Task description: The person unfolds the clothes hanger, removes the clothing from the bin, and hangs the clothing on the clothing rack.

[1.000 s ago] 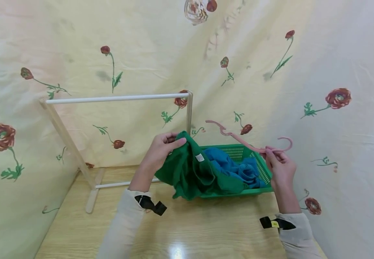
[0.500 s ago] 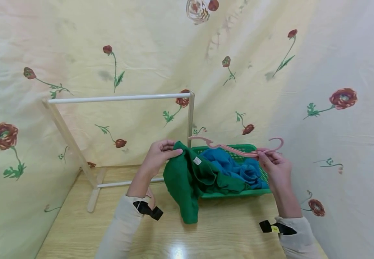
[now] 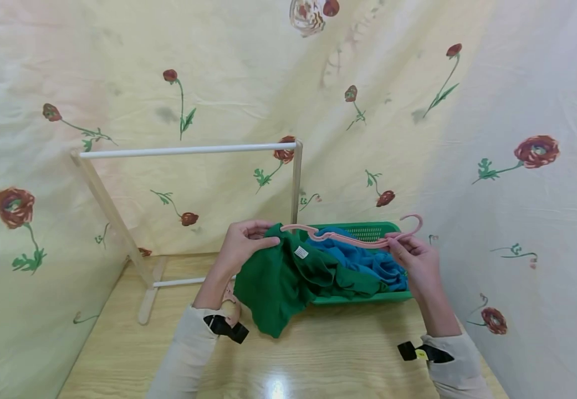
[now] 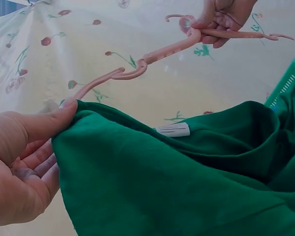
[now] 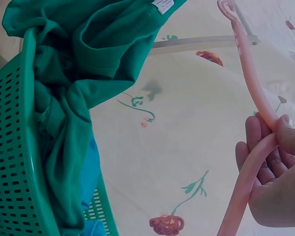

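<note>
My left hand [image 3: 242, 247] pinches the edge of a green garment [image 3: 278, 282] between thumb and fingers. A white label shows inside its opening, and part of the cloth lies over the basket. My right hand [image 3: 416, 260] grips a pink clothes hanger [image 3: 350, 240] near the base of its hook, the hook pointing up and right. In the left wrist view, the free end of the hanger [image 4: 101, 84] reaches the garment's edge beside my left thumb; whether it is inside the cloth is hard to tell. The right wrist view shows fingers and thumb around the hanger [image 5: 248, 73].
A green basket [image 3: 363, 298] with blue cloth [image 3: 388, 271] inside stands behind the garment. To the left is a rack with a white top bar [image 3: 188, 150] and wooden posts. Another pink item [image 3: 231, 310] lies near my left wrist. Flowered fabric surrounds the wooden table [image 3: 318, 354].
My right hand has brought the hanger left and down, so its free end now meets the garment's edge. My left hand has lowered slightly with the garment, whose loose part has swung.
</note>
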Tool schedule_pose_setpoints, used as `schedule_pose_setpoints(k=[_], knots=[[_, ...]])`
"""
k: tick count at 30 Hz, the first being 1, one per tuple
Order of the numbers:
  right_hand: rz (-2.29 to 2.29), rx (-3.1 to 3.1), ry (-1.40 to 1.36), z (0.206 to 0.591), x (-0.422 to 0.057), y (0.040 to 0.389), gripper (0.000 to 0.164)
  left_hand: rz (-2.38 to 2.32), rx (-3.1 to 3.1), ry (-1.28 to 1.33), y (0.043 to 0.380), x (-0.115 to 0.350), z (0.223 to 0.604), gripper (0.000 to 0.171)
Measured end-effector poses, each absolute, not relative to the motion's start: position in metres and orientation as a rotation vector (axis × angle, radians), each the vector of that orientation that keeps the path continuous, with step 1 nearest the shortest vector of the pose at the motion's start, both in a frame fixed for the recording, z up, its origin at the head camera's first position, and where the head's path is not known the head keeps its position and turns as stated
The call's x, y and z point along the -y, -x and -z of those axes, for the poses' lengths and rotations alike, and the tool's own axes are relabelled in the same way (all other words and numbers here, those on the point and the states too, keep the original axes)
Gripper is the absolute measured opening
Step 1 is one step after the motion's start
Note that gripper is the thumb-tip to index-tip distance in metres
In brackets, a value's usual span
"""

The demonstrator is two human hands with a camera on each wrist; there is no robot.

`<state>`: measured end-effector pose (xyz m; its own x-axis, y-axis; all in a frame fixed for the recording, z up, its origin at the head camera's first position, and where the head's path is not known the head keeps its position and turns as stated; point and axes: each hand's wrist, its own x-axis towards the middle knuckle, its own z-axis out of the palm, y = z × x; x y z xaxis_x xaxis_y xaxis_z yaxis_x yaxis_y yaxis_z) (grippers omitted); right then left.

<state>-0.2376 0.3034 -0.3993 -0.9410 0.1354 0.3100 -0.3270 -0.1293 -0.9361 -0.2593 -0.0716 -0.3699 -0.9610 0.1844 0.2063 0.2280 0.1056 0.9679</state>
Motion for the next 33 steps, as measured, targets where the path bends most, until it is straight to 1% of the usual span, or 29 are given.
schedule_pose_setpoints(k=[6, 15, 23, 29, 33], knots=[[-2.156, 1.858, -0.219, 0.403, -0.305, 0.237, 0.013, 2.051, 2.275, 0.429, 0.258, 0.07, 0.375, 0.027], [-2.184, 1.931, -0.205, 0.405, -0.309, 0.234, 0.015, 2.012, 2.28, 0.397, 0.251, 0.066, 0.38, 0.027], [-2.175, 1.97, -0.254, 0.405, -0.308, 0.236, 0.022, 2.026, 2.25, 0.36, 0.248, 0.065, 0.381, 0.025], [-2.082, 2.054, -0.27, 0.402, -0.304, 0.236, 0.026, 1.989, 2.295, 0.338, 0.251, 0.069, 0.386, 0.026], [-2.03, 2.102, -0.283, 0.399, -0.299, 0.237, 0.032, 1.95, 2.323, 0.361, 0.251, 0.072, 0.389, 0.026]])
